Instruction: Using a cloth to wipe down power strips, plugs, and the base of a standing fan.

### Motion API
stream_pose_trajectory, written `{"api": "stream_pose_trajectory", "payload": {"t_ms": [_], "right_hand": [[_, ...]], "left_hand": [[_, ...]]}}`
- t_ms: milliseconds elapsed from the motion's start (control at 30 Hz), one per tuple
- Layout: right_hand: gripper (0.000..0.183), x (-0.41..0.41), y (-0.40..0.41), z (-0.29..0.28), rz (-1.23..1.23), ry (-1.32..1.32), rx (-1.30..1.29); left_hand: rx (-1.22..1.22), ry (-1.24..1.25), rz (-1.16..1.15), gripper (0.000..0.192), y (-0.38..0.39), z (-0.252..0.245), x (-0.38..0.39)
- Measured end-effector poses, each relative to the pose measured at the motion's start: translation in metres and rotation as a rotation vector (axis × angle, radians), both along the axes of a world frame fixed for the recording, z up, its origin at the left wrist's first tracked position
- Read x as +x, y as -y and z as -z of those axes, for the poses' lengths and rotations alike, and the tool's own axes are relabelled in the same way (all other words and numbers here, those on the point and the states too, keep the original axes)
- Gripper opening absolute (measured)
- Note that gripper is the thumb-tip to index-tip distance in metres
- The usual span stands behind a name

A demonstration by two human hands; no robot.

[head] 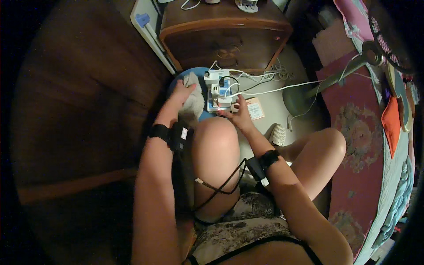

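Observation:
My left hand lies on a light grey cloth, its thumb over the cloth's upper part and the other fingers partly hidden. The cloth rests on a round blue surface. Beside it, on the right, is a white power strip with several plugs, adapters and cables in it; a small red light glows near its lower end. My right hand is at that lower end, fingers apart, thumb near the red light. Whether the thumb touches the strip I cannot tell.
A wooden cabinet stands ahead. Tangled white cables lie on the floor near a green round base with a slanted pole. A printed box lies right of the power strip. A bed with a red patterned cover is on the right.

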State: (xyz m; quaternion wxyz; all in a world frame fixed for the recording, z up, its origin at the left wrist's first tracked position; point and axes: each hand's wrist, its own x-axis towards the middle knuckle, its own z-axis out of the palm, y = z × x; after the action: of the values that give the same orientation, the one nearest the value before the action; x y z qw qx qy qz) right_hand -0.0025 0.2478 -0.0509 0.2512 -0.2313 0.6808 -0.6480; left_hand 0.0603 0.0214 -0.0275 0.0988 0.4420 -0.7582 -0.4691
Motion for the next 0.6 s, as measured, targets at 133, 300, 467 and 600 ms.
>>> {"api": "stream_pose_trajectory", "payload": {"t_ms": [133,300,467,600], "right_hand": [[0.090,-0.014,0.022,0.007,-0.163,0.258,-0.104],[0.077,-0.031,0.020,0.018,-0.242,0.253,-0.062],[0.074,-0.037,0.017,0.005,-0.317,0.378,-0.039],[0.073,-0.045,0.014,0.005,-0.350,0.319,-0.016]], "left_hand": [[0.276,-0.320,0.081,0.054,-0.003,0.046,-0.005],[-0.142,-0.309,0.353,0.023,-0.040,0.050,-0.001],[-0.276,-0.348,0.527,0.020,-0.059,0.038,0.024],[-0.408,-0.182,0.458,0.028,-0.071,0.034,0.027]]}}
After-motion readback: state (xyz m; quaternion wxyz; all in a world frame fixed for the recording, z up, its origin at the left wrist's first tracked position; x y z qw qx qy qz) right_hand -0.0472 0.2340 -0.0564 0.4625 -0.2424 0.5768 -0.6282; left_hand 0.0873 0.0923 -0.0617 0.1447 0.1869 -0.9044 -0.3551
